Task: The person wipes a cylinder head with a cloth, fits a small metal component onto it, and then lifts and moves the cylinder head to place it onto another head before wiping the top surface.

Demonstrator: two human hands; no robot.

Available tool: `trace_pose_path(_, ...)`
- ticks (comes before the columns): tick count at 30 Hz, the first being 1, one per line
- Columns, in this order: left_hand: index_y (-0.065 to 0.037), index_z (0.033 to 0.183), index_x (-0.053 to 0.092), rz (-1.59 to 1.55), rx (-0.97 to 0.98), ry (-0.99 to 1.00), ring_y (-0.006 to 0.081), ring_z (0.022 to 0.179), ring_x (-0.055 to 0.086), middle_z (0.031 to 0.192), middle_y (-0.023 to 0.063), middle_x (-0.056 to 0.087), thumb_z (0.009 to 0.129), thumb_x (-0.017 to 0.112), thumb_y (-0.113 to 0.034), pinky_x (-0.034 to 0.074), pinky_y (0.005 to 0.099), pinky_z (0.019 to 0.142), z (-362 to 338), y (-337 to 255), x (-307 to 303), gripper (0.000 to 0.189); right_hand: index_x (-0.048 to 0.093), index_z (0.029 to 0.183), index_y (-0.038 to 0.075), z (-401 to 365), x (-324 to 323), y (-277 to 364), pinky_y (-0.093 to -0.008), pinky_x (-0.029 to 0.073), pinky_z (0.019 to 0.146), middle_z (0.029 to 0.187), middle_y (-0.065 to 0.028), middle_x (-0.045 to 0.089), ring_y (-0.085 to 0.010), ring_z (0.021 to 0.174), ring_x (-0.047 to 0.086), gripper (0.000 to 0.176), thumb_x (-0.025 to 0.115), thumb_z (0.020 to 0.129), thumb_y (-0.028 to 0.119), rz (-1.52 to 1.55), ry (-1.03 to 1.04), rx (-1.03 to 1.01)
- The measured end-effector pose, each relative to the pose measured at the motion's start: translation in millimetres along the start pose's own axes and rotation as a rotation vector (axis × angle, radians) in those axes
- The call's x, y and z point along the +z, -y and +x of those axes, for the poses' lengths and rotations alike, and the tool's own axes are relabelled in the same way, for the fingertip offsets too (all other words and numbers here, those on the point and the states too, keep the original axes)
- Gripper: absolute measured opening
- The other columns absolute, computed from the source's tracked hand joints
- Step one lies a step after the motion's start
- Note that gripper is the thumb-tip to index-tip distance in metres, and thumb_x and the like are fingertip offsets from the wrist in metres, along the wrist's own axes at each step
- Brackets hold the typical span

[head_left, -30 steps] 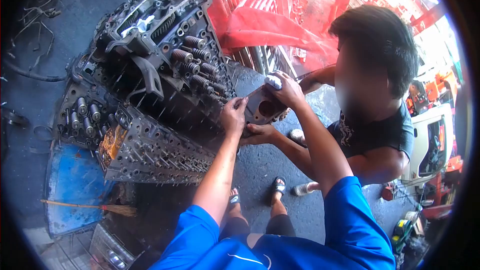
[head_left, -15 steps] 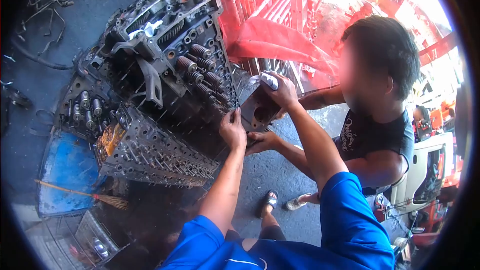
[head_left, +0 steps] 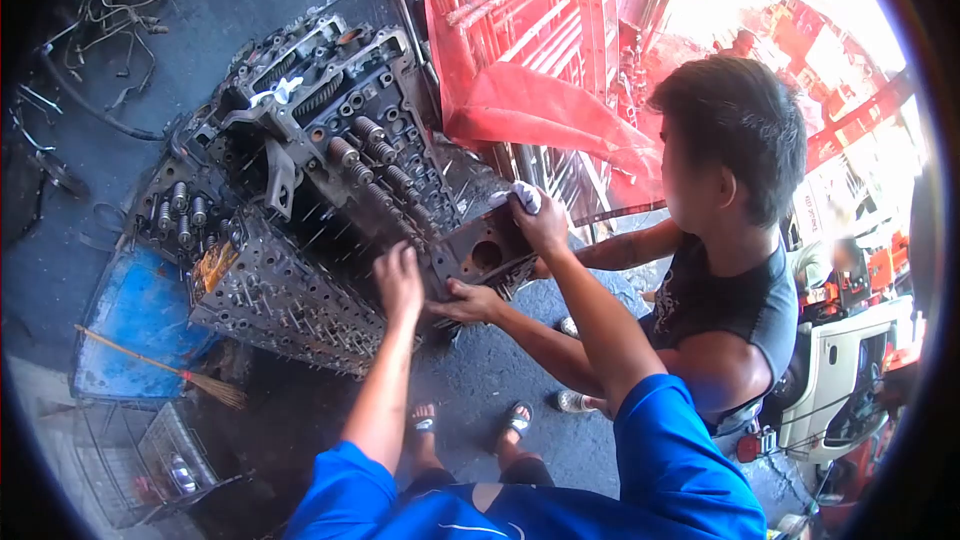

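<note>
My left hand is raised over the near side of the engine, slightly blurred, with its fingers stretched out and nothing visible in them. It is just left of a dark, flat-faced metal part with a large round hole. My right hand grips a crumpled white cloth at the part's far right corner. The co-worker's one hand supports the part's near edge; the other is mostly hidden behind it. Beside the part stands a large dismantled engine with exposed valve springs.
A cylinder head studded with bolts lies nearer me. Left of it are a blue sheet, a broom and a wire basket. Red netting hangs over metal frames behind. The co-worker stands close on the right.
The metal part has moved left and lower in view, along with my right hand and the co-worker's hands. My left hand has left the engine's edge and opened. The view has shifted slightly.
</note>
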State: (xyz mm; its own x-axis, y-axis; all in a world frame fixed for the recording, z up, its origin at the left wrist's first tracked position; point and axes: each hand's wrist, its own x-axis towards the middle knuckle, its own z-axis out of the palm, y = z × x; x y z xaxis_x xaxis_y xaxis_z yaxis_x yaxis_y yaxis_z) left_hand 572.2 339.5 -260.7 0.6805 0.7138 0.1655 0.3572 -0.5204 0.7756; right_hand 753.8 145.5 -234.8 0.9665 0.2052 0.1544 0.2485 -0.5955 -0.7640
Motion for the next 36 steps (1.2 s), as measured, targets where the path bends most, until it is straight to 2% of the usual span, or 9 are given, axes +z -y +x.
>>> trace_pose_path(5, -0.003, 0.122, 0.056, 0.05, -0.092, 0.158, 0.0413, 0.112, 0.053, 0.118, 0.022, 0.058, 0.098, 0.047, -0.033, 0.041, 0.046, 0.096, -44.8, 103.5, -17.3, 0.04, 0.063, 0.121, 0.017, -11.1, -9.4, 17.1, -0.0449, 0.05, 0.084, 0.113, -0.0172, 0.064, -0.0366, 0.102, 0.062, 0.051, 0.064, 0.081, 0.05, -0.131, 0.037, -0.031)
trace_pose_path(15, -0.005, 0.117, 0.058, 0.292, 0.182, 0.487, 0.044, 0.108, 0.055, 0.114, 0.0236, 0.061, 0.092, 0.052, -0.029, 0.045, 0.0496, 0.092, -21.7, 35.2, -31.4, 0.035, 0.062, 0.116, 0.012, 2.8, 9.7, 33.6, -0.043, 0.05, 0.084, 0.114, -0.0153, 0.063, -0.0359, 0.102, 0.062, 0.046, 0.071, 0.078, 0.036, -0.254, 0.035, -0.144)
trace_pose_path(17, -0.009, 0.124, 0.056, 0.443, 0.034, 0.776, 0.0447, 0.107, 0.056, 0.111, 0.0245, 0.062, 0.093, 0.048, -0.036, 0.046, 0.0513, 0.091, -10.4, 4.8, -44.1, 0.042, 0.063, 0.113, 0.006, -14.4, -13.2, 78.2, -0.0432, 0.05, 0.083, 0.109, -0.0183, 0.065, -0.0397, 0.099, 0.061, 0.044, 0.069, 0.081, 0.036, -0.038, -0.283, 0.076)
trace_pose_path(21, -0.011, 0.124, 0.056, 0.378, 0.064, 0.805, 0.0443, 0.108, 0.057, 0.11, 0.0255, 0.063, 0.095, 0.044, -0.04, 0.046, 0.0512, 0.092, -18.3, 32.0, -28.6, 0.043, 0.062, 0.109, 0.0, -112.8, -42.5, 109.1, -0.0338, 0.049, 0.078, 0.094, -0.0188, 0.066, -0.0274, 0.088, 0.066, 0.033, 0.07, 0.082, 0.017, 0.296, -0.44, -0.046)
trace_pose_path(23, -0.009, 0.115, 0.061, 0.302, 0.065, 0.732, 0.044, 0.104, 0.059, 0.105, 0.0256, 0.064, 0.097, 0.038, -0.042, 0.046, 0.0522, 0.09, -25.0, 37.6, -28.3, 0.044, 0.061, 0.111, 0.0, -206.7, -62.1, 100.3, -0.0325, 0.049, 0.078, 0.092, -0.0166, 0.066, -0.0213, 0.089, 0.065, 0.034, 0.069, 0.08, 0.009, 0.261, -0.098, -0.033)
trace_pose_path(25, -0.009, 0.115, 0.061, 0.34, 0.074, 0.764, 0.0441, 0.104, 0.059, 0.105, 0.026, 0.064, 0.098, 0.037, -0.042, 0.046, 0.0521, 0.09, -22.3, 36.2, -23.9, 0.045, 0.059, 0.118, 0.007, -297.2, -88.1, 84.6, -0.0414, 0.052, 0.079, 0.101, -0.0182, 0.064, -0.0334, 0.091, 0.066, 0.047, 0.072, 0.074, 0.014, -0.029, 0.172, -0.096)
trace_pose_path(28, -0.008, 0.116, 0.061, 0.415, 0.075, 0.8, 0.0444, 0.105, 0.059, 0.106, 0.0265, 0.064, 0.099, 0.035, -0.041, 0.046, 0.0521, 0.091, -16.9, 35.1, -20.0, 0.045, 0.06, 0.12, 0.012, -421.3, -136.1, 62.2, -0.0482, 0.05, 0.084, 0.105, -0.0172, 0.065, -0.0382, 0.097, 0.063, 0.052, 0.073, 0.074, 0.032, -0.33, 0.522, 0.402)
trace_pose_path(32, -0.007, 0.118, 0.059, 0.425, 0.038, 0.799, 0.0443, 0.107, 0.059, 0.109, 0.0262, 0.063, 0.099, 0.035, -0.042, 0.046, 0.0518, 0.092, -13.4, 41.1, -35.4, 0.046, 0.063, 0.12, 0.011, -612.3, -186.3, 14.7, -0.0424, 0.049, 0.089, 0.107, -0.0201, 0.067, -0.0359, 0.104, 0.063, 0.053, 0.071, 0.074, 0.036, -0.354, 0.074, 1.233)
trace_pose_path(36, -0.005, 0.113, 0.058, 0.397, 0.088, 0.745, 0.0448, 0.105, 0.058, 0.109, 0.027, 0.063, 0.097, 0.042, -0.041, 0.047, 0.0511, 0.089, -22.1, 75.3, -67.0, 0.044, 0.065, 0.115, 0.005, -770.6, -211.1, -3.3, -0.0419, 0.05, 0.089, 0.106, -0.0209, 0.068, -0.0347, 0.102, 0.065, 0.054, 0.075, 0.068, 0.03, -0.274, -0.043, 1.494)
